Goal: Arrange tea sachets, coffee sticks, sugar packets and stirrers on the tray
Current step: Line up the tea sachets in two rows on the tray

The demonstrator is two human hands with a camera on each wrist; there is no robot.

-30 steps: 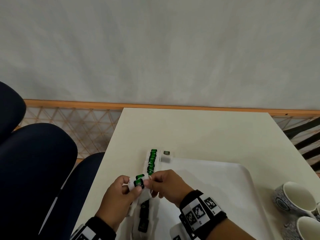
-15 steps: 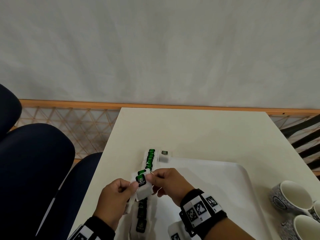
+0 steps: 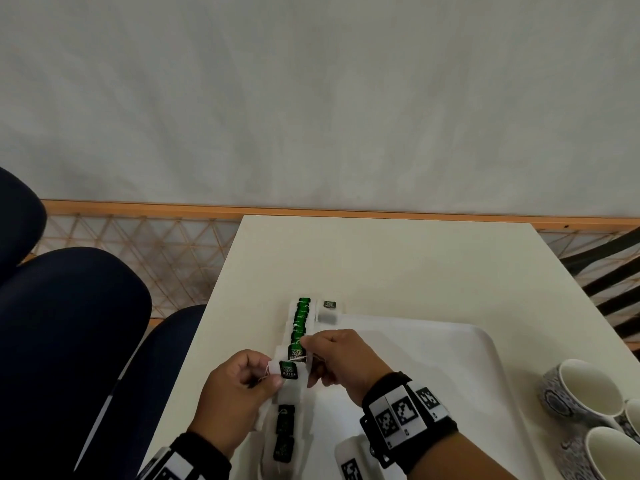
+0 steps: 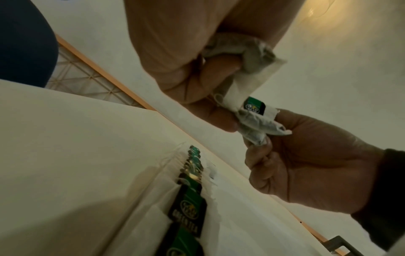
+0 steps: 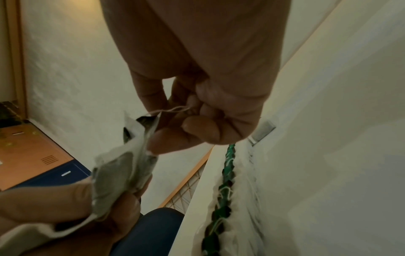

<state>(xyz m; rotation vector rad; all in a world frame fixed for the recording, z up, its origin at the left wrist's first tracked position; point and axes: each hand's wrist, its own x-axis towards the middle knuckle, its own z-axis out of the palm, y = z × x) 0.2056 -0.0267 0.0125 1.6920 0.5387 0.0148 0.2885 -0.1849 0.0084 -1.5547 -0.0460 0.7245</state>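
Observation:
My left hand [image 3: 273, 375] grips a small bunch of white tea sachets [image 3: 288, 370] with green tags, just above the left side of the white tray [image 3: 433, 348]. My right hand [image 3: 306, 344] pinches one tea sachet [image 4: 258, 126] of that bunch and its string, close against the left fingers. A row of overlapping tea sachets [image 3: 300, 317] lies along the tray's left edge, running away from both hands. One more sachet [image 3: 328, 310] lies alone at the row's far end. In the right wrist view the bunch [image 5: 116, 173] hangs from the left hand [image 5: 65, 204], with the right hand [image 5: 166, 131] above it.
Patterned white cups [image 3: 581, 393] stand at the table's right edge, beyond the tray. Dark blue chairs [image 3: 69, 334] stand left of the table [image 3: 381, 265]. A wooden skirting and patterned floor lie behind.
The right fingers have drawn one sachet a little out of the bunch, so two green tags now show. Both hands have stayed over the near end of the row.

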